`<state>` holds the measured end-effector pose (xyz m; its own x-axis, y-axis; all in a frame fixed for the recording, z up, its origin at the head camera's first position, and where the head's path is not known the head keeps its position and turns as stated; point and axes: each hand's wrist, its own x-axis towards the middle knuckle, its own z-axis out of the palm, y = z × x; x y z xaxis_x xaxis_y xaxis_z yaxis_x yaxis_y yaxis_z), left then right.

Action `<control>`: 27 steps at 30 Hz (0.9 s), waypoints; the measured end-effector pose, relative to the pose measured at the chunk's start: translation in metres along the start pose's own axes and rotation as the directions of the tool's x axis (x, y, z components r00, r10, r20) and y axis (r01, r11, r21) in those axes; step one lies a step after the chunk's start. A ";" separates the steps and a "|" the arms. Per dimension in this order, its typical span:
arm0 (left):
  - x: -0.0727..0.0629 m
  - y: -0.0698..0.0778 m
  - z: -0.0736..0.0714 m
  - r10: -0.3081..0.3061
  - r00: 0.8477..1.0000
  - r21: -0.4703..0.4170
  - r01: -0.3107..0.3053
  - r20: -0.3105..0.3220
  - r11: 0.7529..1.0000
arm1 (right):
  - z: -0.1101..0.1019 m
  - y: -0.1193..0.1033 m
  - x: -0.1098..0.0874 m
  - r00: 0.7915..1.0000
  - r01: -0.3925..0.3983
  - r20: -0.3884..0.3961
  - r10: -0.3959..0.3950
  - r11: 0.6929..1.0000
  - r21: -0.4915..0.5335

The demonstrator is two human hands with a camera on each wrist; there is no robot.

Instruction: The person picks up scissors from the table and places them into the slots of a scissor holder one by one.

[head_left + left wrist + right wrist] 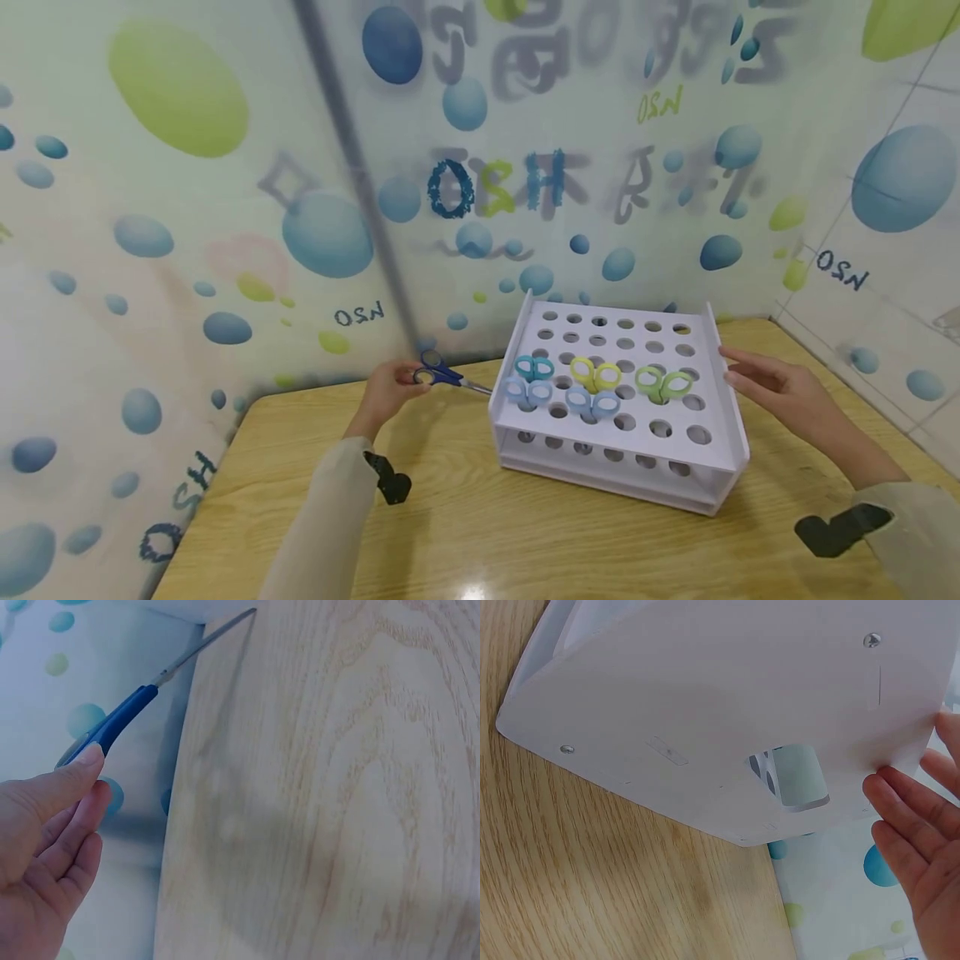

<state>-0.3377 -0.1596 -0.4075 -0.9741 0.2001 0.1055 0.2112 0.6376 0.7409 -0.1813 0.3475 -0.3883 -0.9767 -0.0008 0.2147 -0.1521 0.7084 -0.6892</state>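
Dark blue-handled scissors [444, 373] are pinched by a handle loop between the thumb and fingers of my left hand [386, 392]. Their closed blades point right, toward the left side of the white rack [733, 425]; in the left wrist view the blade [206, 643] slants over the table edge. My right hand [795, 400] touches the rack's right side panel [705, 690] with extended fingertips. Several scissors stand handles-up in the rack's holes: teal [534, 367], yellow [596, 375], green [663, 383], and two light blue, one left [528, 390], one nearer the middle [592, 403].
The rack stands on a wooden table [450, 508], angled slightly, with rows of round holes and a lower tier. A patterned curtain [480, 275] hangs right behind the table's back edge. The side panel has a rectangular cutout [801, 776].
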 end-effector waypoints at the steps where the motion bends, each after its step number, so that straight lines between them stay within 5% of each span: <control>1: 0.000 0.002 0.000 0.003 1.000 -0.002 -0.003 -0.001 1.000 | 0.000 0.000 0.000 1.000 0.001 -0.001 -0.001 1.000 -0.001; 27: -0.006 0.053 -0.016 0.170 0.985 -0.009 -0.170 0.016 0.985 | 0.001 -0.007 -0.002 1.000 0.006 -0.013 -0.006 1.000 0.001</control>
<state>-0.3217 -0.1391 -0.3584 -0.9224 0.3180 0.2192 0.3732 0.5876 0.7180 -0.1780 0.3423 -0.3849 -0.9736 0.0040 0.2281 -0.1584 0.7074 -0.6888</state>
